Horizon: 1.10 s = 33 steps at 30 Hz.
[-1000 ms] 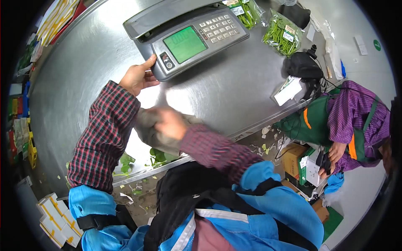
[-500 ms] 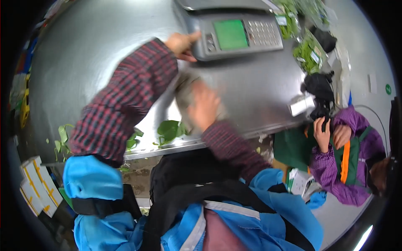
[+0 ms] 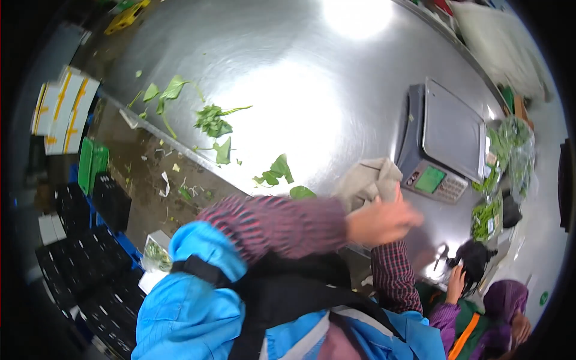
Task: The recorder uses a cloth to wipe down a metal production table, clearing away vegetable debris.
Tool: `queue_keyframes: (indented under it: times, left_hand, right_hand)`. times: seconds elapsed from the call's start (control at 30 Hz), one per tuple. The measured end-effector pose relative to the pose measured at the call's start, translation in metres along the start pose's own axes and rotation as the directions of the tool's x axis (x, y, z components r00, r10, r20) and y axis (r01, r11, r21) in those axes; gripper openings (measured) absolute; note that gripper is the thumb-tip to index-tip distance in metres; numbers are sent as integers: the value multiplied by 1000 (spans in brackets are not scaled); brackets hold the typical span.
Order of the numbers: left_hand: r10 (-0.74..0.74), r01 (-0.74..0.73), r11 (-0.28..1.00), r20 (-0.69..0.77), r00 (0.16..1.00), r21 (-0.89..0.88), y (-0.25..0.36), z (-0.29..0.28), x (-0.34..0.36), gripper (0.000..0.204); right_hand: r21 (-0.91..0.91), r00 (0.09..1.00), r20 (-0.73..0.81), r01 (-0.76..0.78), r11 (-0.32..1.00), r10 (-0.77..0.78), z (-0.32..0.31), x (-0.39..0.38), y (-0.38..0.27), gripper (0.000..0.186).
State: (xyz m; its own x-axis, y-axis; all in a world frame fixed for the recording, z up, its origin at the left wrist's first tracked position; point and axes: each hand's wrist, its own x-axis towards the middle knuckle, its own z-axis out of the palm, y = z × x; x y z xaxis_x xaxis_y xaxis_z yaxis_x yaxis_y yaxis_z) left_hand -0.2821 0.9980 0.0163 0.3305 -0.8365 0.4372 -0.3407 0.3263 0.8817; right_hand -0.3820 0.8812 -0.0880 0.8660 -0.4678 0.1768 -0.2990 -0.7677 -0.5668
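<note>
A crumpled grey-beige cloth point(image 3: 367, 178) lies on the steel table near its front edge, just left of the weighing scale point(image 3: 453, 138). My left hand point(image 3: 384, 223) reaches across my body to the right, in front of the cloth, and is smeared by motion. Behind it is my right hand point(image 3: 398, 192), mostly hidden; only a fingertip or so shows at the cloth's right side. Whether either hand grips the cloth cannot be made out. Loose green leaves point(image 3: 277, 171) and a small bunch of greens point(image 3: 213, 121) lie to the left along the table edge.
Bagged greens point(image 3: 486, 219) lie right of the scale. A co-worker's hand point(image 3: 456, 282) is by a black object point(image 3: 474, 261) at the lower right. Stacked black crates point(image 3: 84, 282), a green crate point(image 3: 93, 165) and white boxes point(image 3: 66, 111) stand left, beside the littered floor point(image 3: 156, 174).
My view has swung left, so the scale appears farther right. My left hand has come off the scale's edge and moved close to my right hand by the cloth.
</note>
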Motion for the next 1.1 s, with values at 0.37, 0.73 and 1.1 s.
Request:
queue_keyframes:
  times: [0.37, 0.73, 1.1]
  left_hand:
    - [-748, 702, 532, -652, 127, -473, 67, -42, -395, 21]
    - [-696, 400, 652, -718, -20, -644, 91, -192, -520, 23]
    - [-662, 339, 650, -726, -188, -680, 89, -384, -635, 23]
  right_hand:
    - [-25, 990, 117, 88, 996, -85, 132, -4, -126, 84]
    - [-45, 979, -2, 204, 978, -204, 356, 89, -354, 85]
    - [13, 946, 158, 284, 959, -283, 548, 169, -609, 89]
